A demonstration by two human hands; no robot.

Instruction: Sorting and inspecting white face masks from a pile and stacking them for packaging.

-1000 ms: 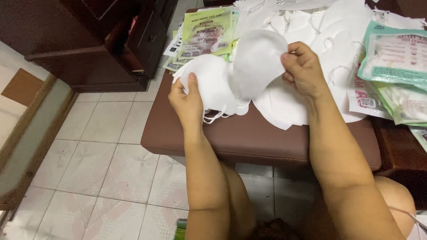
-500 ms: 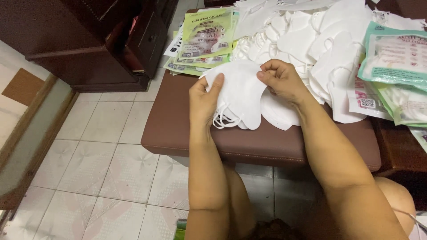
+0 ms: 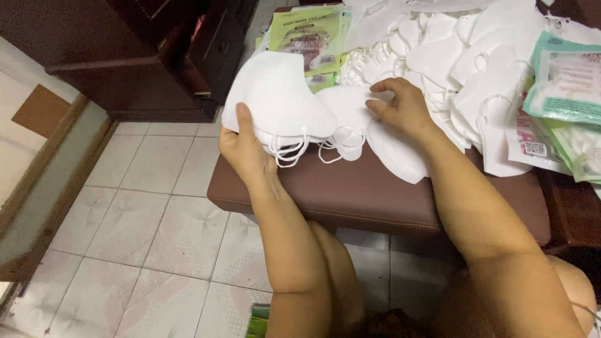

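A: Nearest to the brown seat point(image 3: 375, 194)?

B: Two bare knees, low down, just in front of the seat's near edge. Bare arms going up from there.

A: And over the seat's left end?

B: The left hand point(image 3: 247, 150). Held a stack of white masks point(image 3: 278, 97) from below. Thumb pressed flat on the stack's left side, other fingers hidden under it. Closed around the stack, then. Thin white ear loops hung down from the stack, just above the seat's top.

A: Stack touching the seat?

B: No. Lifted above the seat's left end.

A: And the right hand point(image 3: 400, 109)?

B: Over the middle of the seat, a bit farther back. Fingers bent and lying on a loose white mask point(image 3: 341, 109) just right of the stack. Touched it on top. Pinched or only pressed? Could not tell.

A: Farther back on the seat?

B: A big pile of white masks point(image 3: 451, 50), spread over the seat's back half and right side. Many with loops sticking out.

A: At the seat's right end?

B: Green and white packets point(image 3: 563, 87), partly on the pile.

A: At the seat's back left corner?

B: More green packets point(image 3: 310, 37), flat, behind the lifted stack.

A: Left of the seat?

B: Pale floor tiles point(image 3: 144, 206), and past them a dark wooden cabinet point(image 3: 138, 62), well apart from the seat.
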